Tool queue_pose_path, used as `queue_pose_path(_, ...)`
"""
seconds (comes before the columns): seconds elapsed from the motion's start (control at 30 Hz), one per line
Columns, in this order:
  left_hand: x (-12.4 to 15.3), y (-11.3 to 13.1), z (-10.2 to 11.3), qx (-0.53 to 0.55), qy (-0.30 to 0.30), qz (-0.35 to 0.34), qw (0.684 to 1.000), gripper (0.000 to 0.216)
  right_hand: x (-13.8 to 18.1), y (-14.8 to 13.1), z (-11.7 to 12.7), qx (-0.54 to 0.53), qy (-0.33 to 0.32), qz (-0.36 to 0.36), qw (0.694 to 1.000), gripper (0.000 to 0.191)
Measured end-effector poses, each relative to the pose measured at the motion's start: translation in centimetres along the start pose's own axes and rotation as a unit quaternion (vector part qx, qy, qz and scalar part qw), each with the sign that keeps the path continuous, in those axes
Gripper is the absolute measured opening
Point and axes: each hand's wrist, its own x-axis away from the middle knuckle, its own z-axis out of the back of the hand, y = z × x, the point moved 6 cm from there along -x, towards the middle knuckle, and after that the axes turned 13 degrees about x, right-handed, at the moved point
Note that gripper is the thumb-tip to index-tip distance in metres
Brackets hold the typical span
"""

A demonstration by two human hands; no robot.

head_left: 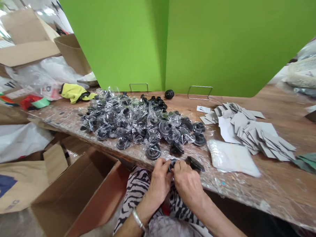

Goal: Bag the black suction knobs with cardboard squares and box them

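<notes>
My left hand (157, 178) and my right hand (188, 181) meet at the table's front edge, their fingers closed together on a small black rubber bellows-like part (172, 164). Just beyond my right fingers lies a second black rubber part (195, 164). A large heap of black rubber parts in clear plastic bags (129, 121) covers the table's middle, a little beyond my hands. To the right are a scattered pile of grey card pieces (246, 134) and a white flat packet (231, 158).
The wooden table (276, 193) has a plastic covering and stands against a green wall (222, 35). Two wire stands (138, 88) rest at its back. An open cardboard box (77, 192) sits below the table's left side, with a yellow cloth (75, 93) and loose packaging beyond.
</notes>
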Motion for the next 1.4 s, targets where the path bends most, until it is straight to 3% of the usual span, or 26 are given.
queue_pose_path(0.07, 0.1, 0.1, 0.1, -0.010, 0.004, -0.015, 1.000, 0.030, -0.3, 0.5, -0.4, -0.066, -0.040, -0.039, 0.996, 0.012)
queue_pose_path(0.17, 0.1, 0.4, 0.3, -0.041, 0.020, -0.036, 0.998, 0.033, -0.3, 1.4, -0.6, -0.140, -0.048, -0.047, 0.988, 0.007)
queue_pose_path(0.27, 0.1, 1.0, 0.8, -0.104, 0.046, -0.050, 0.992, 0.021, 0.2, 2.6, -0.6, -0.202, -0.011, -0.032, 0.979, 0.014)
queue_pose_path(0.43, -0.7, 3.8, 2.1, -0.152, 0.098, -0.073, 0.981, 0.024, 1.1, 4.7, 0.8, -0.303, 0.084, -0.069, 0.947, 0.025)
queue_pose_path(0.5, -1.1, 5.1, 2.7, -0.126, 0.110, -0.086, 0.982, 0.024, 1.3, 5.3, 2.1, -0.352, 0.142, -0.084, 0.921, 0.025)
queue_pose_path(0.57, -1.4, 6.1, 3.2, -0.094, 0.114, -0.098, 0.984, 0.023, 1.3, 5.7, 3.1, -0.409, 0.161, -0.099, 0.893, 0.024)
queue_pose_path(0.67, -1.7, 6.4, 3.4, -0.068, 0.098, -0.086, 0.989, 0.021, 1.2, 6.0, 3.4, -0.471, 0.143, -0.124, 0.861, 0.022)
queue_pose_path(0.77, -2.8, 6.5, 3.3, 0.004, 0.066, -0.003, 0.998, 0.020, 1.4, 6.1, 2.2, -0.534, 0.105, -0.156, 0.825, 0.024)
queue_pose_path(0.83, -4.0, 7.9, 3.9, 0.069, 0.070, 0.021, 0.995, 0.018, 1.9, 6.3, 0.6, -0.585, 0.068, -0.192, 0.785, 0.034)
queue_pose_path(0.87, -4.8, 9.2, 4.6, 0.089, 0.086, 0.000, 0.992, 0.018, 2.3, 6.5, -0.1, -0.598, 0.058, -0.210, 0.772, 0.037)
queue_pose_path(0.97, -7.2, 13.9, 7.8, 0.047, 0.171, -0.173, 0.969, 0.016, 3.9, 7.7, -1.4, -0.569, 0.064, -0.242, 0.783, 0.033)
queue_pose_path(1.03, -8.4, 15.6, 9.7, -0.074, 0.227, -0.275, 0.932, 0.016, 5.1, 8.7, -1.9, -0.539, 0.077, -0.261, 0.797, 0.029)
queue_pose_path(1.1, -9.7, 15.4, 10.3, -0.244, 0.235, -0.329, 0.881, 0.016, 6.2, 9.8, -2.5, -0.518, 0.084, -0.273, 0.806, 0.027)
queue_pose_path(1.2, -11.9, 11.9, 9.8, -0.419, 0.157, -0.308, 0.840, 0.020, 7.3, 11.1, -3.1, -0.488, 0.088, -0.279, 0.823, 0.026)
queue_pose_path(1.3, -12.5, 8.9, 9.2, -0.481, 0.088, -0.282, 0.825, 0.020, 7.9, 11.9, -3.4, -0.453, 0.090, -0.275, 0.843, 0.026)
queue_pose_path(1.4, -11.7, 8.3, 8.7, -0.502, 0.073, -0.275, 0.817, 0.019, 8.2, 12.1, -3.7, -0.414, 0.099, -0.265, 0.865, 0.028)
